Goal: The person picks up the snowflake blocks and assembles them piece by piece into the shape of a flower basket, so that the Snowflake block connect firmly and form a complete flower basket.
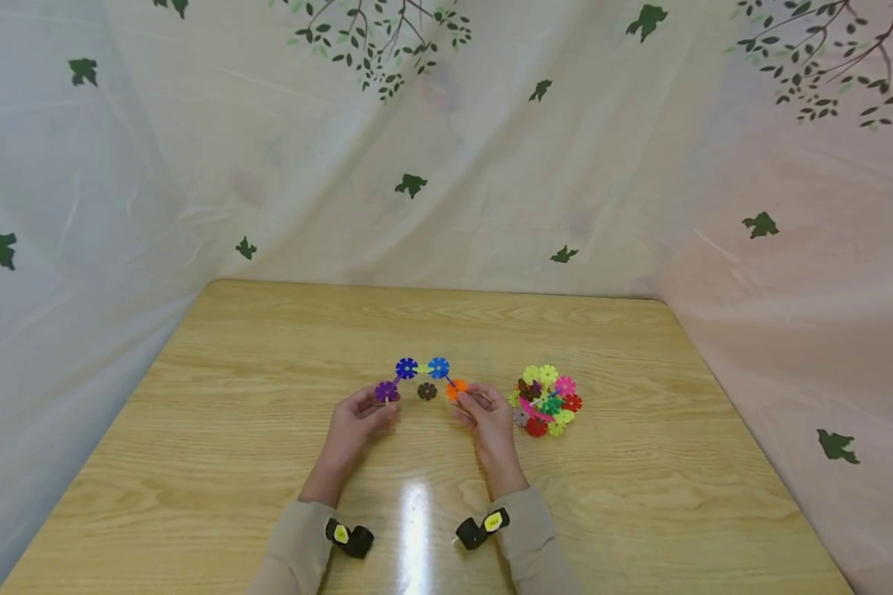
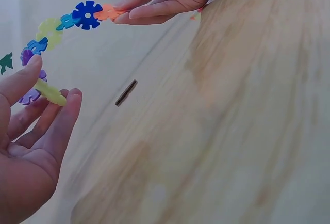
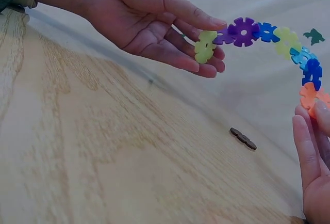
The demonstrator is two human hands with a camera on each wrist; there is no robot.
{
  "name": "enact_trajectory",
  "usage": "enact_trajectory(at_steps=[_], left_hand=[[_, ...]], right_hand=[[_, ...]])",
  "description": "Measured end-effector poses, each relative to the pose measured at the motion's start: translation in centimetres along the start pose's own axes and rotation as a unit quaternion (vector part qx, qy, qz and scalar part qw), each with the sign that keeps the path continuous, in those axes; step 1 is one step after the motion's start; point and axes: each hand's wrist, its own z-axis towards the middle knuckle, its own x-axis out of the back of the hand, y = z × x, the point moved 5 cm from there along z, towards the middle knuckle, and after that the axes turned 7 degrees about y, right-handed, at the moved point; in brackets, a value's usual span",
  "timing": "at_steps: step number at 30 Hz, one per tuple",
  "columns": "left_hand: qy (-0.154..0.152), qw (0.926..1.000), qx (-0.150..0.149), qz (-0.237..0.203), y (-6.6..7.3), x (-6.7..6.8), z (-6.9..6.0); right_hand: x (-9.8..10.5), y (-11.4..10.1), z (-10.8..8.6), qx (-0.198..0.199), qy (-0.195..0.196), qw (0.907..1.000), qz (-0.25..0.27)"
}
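A chain of interlocking snowflake discs (image 1: 407, 368) arches above the table between both hands. My left hand (image 1: 351, 426) pinches its left end, where a purple disc (image 3: 244, 32) and a yellow disc (image 3: 205, 47) join; the yellow one lies against the fingers. At the opposite end my right hand (image 1: 495, 426) pinches an orange disc (image 2: 109, 12) between thumb and fingers. Blue, light blue and yellow discs make up the middle of the chain. Beneath the arch, a dark brown disc (image 1: 427, 392) is seen face-on in the head view and edge-on in both wrist views, touched by neither hand.
A pile of loose snowflake discs (image 1: 537, 426), yellow, red, pink, green and grey, lies just right of the right hand. The wooden table (image 1: 268, 330) ends at a pale cloth backdrop (image 1: 476, 223) with leaf prints. Black wrist cameras (image 1: 357, 541) sit on both sleeves.
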Motion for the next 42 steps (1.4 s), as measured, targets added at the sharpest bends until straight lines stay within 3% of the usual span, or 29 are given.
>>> enact_trajectory(at_steps=[4, 9, 13, 17, 23, 25, 28, 31, 33, 37, 40, 42], left_hand=[[0.009, 0.9999, 0.005, -0.001, 0.1, 0.2, 0.0], [0.021, 0.9998, 0.000, -0.003, 0.2, 0.7, 0.1], [0.033, 0.9995, -0.001, -0.004, 0.2, 1.2, 0.4], [0.052, 0.9987, 0.002, -0.006, 0.3, 2.0, 0.6], [0.072, 0.9973, 0.018, 0.001, 0.7, 3.3, 0.7], [0.078, 0.9967, 0.022, 0.006, 0.7, 3.6, 0.8], [0.080, 0.9963, 0.028, 0.010, 0.7, 3.9, 0.8], [0.079, 0.9962, 0.035, 0.013, 0.6, 4.1, 0.8], [0.076, 0.9961, 0.040, 0.016, 0.6, 4.1, 0.8], [0.072, 0.9962, 0.043, 0.022, 0.5, 4.0, 0.8], [0.073, 0.9962, 0.043, 0.020, 0.4, 4.0, 0.9], [0.072, 0.9963, 0.040, 0.021, 0.4, 3.9, 0.9]], right_hand=[[-0.3, 0.0, -0.1, 0.010, -0.006, 0.9998, -0.015], [-0.7, 0.2, -0.1, 0.035, -0.024, 0.9957, -0.082], [-0.8, 0.3, 0.1, 0.058, -0.029, 0.9865, -0.151], [-1.2, 0.4, 0.3, 0.075, -0.044, 0.9682, -0.235], [-2.3, 0.2, 0.8, 0.103, -0.074, 0.9238, -0.361], [-2.8, 0.1, 1.0, 0.117, -0.088, 0.9041, -0.401], [-3.7, 0.0, 1.3, 0.155, -0.109, 0.8606, -0.473], [-4.4, -0.2, 1.5, 0.186, -0.115, 0.8110, -0.543], [-4.8, -0.3, 1.7, 0.190, -0.114, 0.7877, -0.575], [-5.5, -0.5, 1.7, 0.187, -0.123, 0.7629, -0.606], [-5.8, -0.6, 1.5, 0.176, -0.132, 0.7605, -0.611], [-5.7, -0.7, 1.4, 0.162, -0.133, 0.7670, -0.607]])
